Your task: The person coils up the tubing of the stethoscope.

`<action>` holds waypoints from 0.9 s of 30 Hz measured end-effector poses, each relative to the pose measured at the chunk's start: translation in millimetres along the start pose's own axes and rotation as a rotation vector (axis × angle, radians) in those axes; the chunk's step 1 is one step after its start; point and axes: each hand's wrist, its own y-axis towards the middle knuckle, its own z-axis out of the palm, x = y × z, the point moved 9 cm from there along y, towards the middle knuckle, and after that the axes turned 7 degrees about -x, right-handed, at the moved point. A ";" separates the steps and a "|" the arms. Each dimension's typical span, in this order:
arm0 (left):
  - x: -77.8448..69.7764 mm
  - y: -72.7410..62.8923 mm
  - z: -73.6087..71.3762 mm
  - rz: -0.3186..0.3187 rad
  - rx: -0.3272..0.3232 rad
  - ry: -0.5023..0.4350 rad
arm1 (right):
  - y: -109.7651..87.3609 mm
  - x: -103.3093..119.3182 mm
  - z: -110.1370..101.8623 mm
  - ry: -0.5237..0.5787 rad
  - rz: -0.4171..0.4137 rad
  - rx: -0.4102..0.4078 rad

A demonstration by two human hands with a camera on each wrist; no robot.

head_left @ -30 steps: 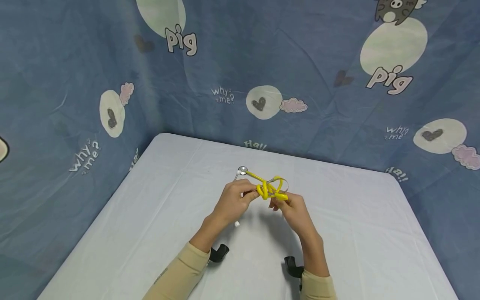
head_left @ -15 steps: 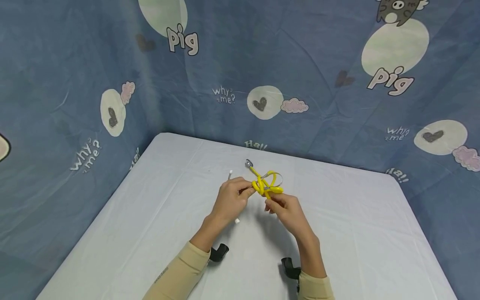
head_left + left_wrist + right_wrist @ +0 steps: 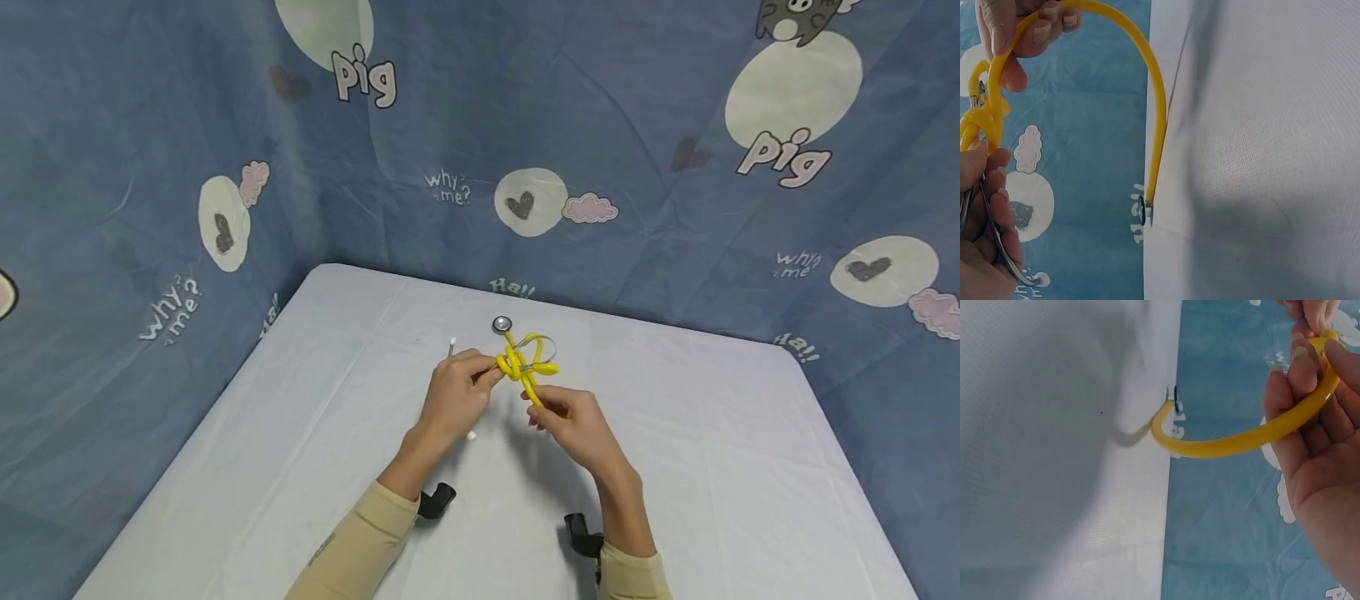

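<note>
A stethoscope with yellow tubing (image 3: 513, 365) is held above the table, its tube wound in loops around the metal ear tubes. My left hand (image 3: 455, 393) grips those metal ear tubes (image 3: 999, 247) just below the wrapped part. White ear tips (image 3: 471, 435) stick out on either side of that hand. With thumb and fingers my right hand (image 3: 577, 423) pinches the yellow tube (image 3: 1241, 445) a little to the right of the coil. From there the free length arcs away to the round metal chest piece (image 3: 502, 325), which hangs at the tube's end in the left wrist view.
White cloth covers the table (image 3: 712, 467). Behind it and to the left stands a blue printed curtain (image 3: 637, 100). Black wrist-camera mounts (image 3: 437, 502) project inward from both wrists, low over the table.
My right hand has drawn a stretch of yellow tube out of the coil toward me. The coil has shifted left, and the chest piece has moved farther away and slightly right.
</note>
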 end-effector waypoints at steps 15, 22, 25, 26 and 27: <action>8.1 2.0 -0.1 -0.025 0.022 0.053 | -2.9 -0.1 -2.6 -0.001 -0.036 0.031; 15.3 3.0 0.5 -0.041 0.042 0.086 | -8.1 4.6 -4.5 -0.036 -0.011 0.055; 16.6 2.9 1.8 -0.043 0.061 0.091 | -9.9 9.6 -8.8 -0.030 -0.029 0.051; 17.1 2.8 2.3 -0.046 0.069 0.091 | -10.5 11.0 -10.3 -0.030 -0.036 0.049; 17.7 2.6 3.3 -0.049 0.080 0.095 | -11.2 13.0 -11.5 -0.029 -0.045 0.049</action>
